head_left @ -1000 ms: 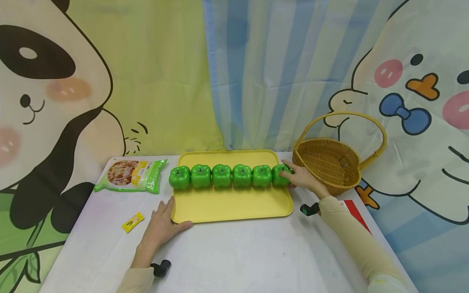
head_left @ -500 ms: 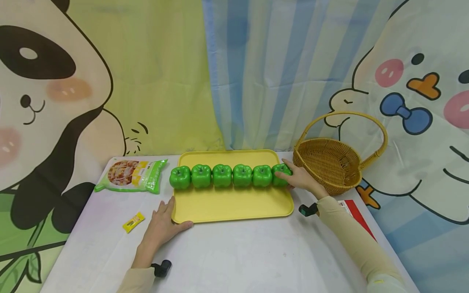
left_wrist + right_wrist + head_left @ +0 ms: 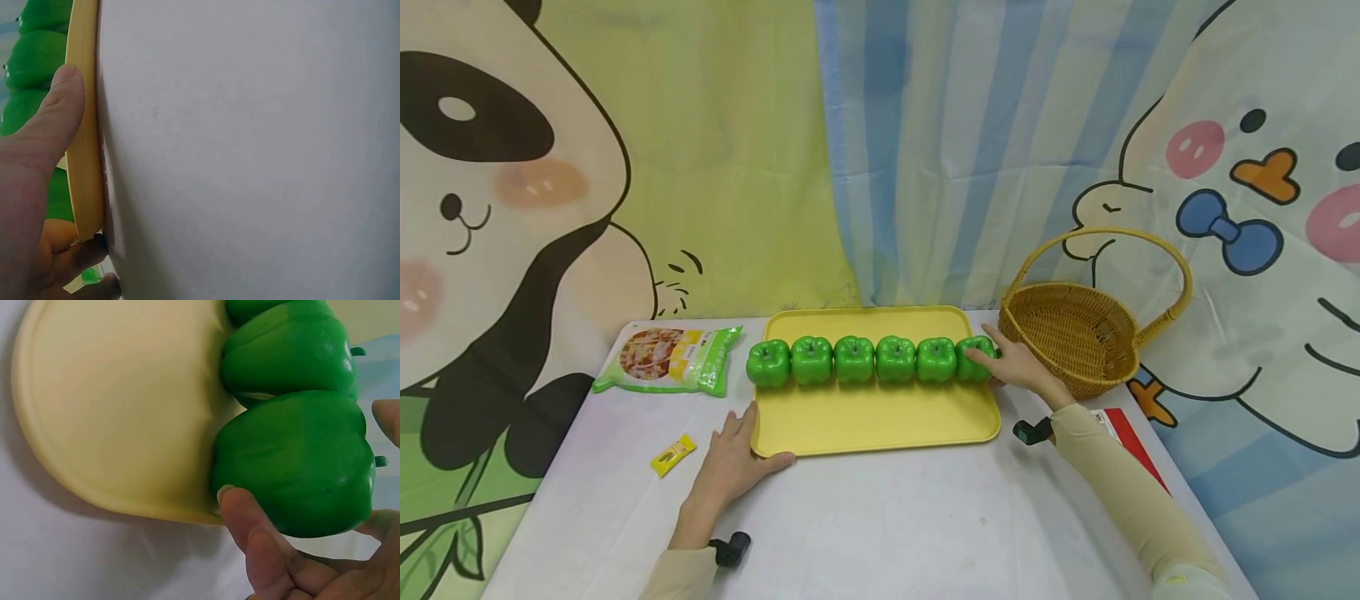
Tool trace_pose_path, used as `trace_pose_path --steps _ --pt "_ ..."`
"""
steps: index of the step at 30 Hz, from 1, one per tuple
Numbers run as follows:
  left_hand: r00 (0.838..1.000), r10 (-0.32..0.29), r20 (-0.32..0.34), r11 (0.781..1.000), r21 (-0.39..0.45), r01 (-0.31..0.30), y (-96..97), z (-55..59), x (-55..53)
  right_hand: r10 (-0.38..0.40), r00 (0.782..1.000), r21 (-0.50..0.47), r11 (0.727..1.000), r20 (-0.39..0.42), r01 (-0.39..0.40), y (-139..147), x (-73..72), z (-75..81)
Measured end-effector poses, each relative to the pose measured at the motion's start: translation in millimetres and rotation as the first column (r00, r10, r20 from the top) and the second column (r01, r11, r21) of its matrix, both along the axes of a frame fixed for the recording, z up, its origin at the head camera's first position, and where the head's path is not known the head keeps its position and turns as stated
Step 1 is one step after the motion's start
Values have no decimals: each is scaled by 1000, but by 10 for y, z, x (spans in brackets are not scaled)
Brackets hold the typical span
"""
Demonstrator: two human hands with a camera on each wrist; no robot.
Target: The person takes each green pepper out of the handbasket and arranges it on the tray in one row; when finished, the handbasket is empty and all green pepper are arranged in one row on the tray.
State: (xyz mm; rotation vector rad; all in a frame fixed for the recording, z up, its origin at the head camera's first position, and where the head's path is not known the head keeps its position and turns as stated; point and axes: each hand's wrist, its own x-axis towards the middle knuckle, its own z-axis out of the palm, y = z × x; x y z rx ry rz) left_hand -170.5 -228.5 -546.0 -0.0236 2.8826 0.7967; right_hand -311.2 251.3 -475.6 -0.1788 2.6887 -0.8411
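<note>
Several glossy green bell peppers [image 3: 853, 360], stems up, stand in a row across a yellow tray [image 3: 876, 421]. At the row's right end, my right hand [image 3: 1018, 365] grips the last bell pepper [image 3: 297, 464]. In the right wrist view, fingertips [image 3: 240, 509] press low on its side and another fingertip lies near its stem. My left hand [image 3: 726, 467] rests at the tray's near left corner, fingers along the left side. In the left wrist view its thumb [image 3: 61, 106] lies straight against the tray's wall.
Just right of the tray stands a wicker basket [image 3: 1067, 333] with a tall handle, close to my right hand. A snack bag [image 3: 670, 358] and a small yellow packet [image 3: 672, 456] lie on the left. A red and white item [image 3: 1131, 442] is partly under my right forearm.
The upper finger of my right hand has shifted slightly right along the end bell pepper. The left hand, tray and row keep their places.
</note>
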Motion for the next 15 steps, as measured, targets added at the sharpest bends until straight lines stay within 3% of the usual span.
trace_pose_path --steps 15 --pt "1000 0 22 1000 -3 0 -34 5 -6 -90 989 -28 996 -113 88 211 291 -69"
